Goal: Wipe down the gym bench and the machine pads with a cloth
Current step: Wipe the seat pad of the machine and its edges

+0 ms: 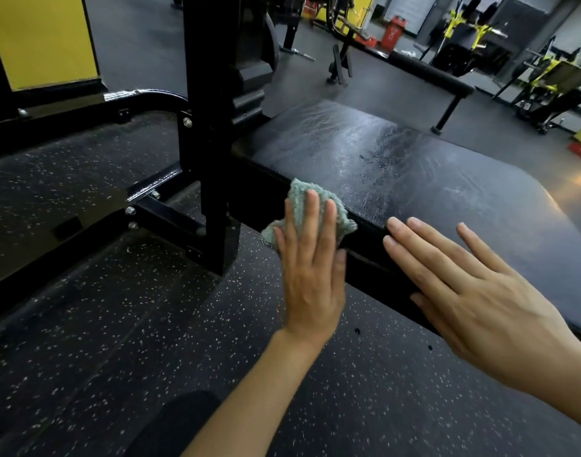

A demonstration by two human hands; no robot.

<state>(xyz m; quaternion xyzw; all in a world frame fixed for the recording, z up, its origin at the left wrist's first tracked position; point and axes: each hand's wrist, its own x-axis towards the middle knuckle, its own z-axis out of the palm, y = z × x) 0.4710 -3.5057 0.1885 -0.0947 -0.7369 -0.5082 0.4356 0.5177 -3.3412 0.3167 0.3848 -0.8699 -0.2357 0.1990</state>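
Note:
A black padded gym bench (397, 166) runs from the centre to the right, its top streaked with wet wipe marks. My left hand (310, 268) presses a pale green cloth (299, 197) flat against the bench's near side edge, fingers straight. Part of the cloth is hidden under that hand. My right hand (473, 291) lies with straight, spread fingers over the near edge of the bench top, to the right of the cloth, holding nothing.
A black steel upright and base frame (213, 143) stand just left of the bench. Speckled rubber floor (117, 324) lies below. Another flat bench (430, 72) and yellow-black machines (546, 77) stand at the back right. A yellow wall panel (45, 37) is at the top left.

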